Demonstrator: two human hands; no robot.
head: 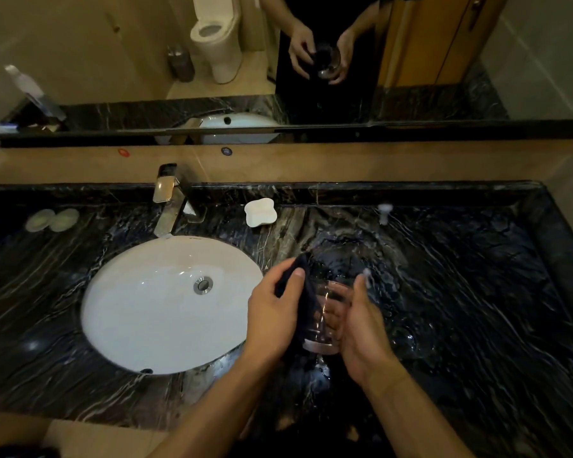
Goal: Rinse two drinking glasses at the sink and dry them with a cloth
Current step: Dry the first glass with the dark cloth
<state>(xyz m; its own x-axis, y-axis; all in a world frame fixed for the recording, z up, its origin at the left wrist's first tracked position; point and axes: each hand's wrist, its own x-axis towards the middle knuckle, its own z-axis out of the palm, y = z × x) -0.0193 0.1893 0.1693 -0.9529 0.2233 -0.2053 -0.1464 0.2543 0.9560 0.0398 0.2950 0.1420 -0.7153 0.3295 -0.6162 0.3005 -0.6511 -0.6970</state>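
I see both hands raised over the black, white-veined marble counter [460, 292], just to the right of the oval white porcelain sink [139, 309]. My right hand [361, 328] holds a clear drinking glass [328, 319], its fingers curled round the far side and showing through the glass wall, thumb up along the near side; the glass is tilted, thick base toward me and mouth pointing away. My left hand [272, 312] grips a dark cloth [306, 285] — the thumb pins it against the fingers, and the cloth runs from the hand to the glass's left wall and seems to reach into its mouth, though dark cloth against dark stone makes the edge hard to follow. A second clear glass [407, 340] seems to stand on the counter just to the right of my right hand, barely visible against the marble; I cannot tell whether it is upright or upside down. Behind the sink stands a chrome square-bodied faucet [167, 200], with a white lobed soap dish [260, 212] to its right by the back ledge and two pale round discs [52, 219] to its left. The mirror [444, 61] above the ledge reflects both hands round the glass — and a white toilet [217, 34] behind.
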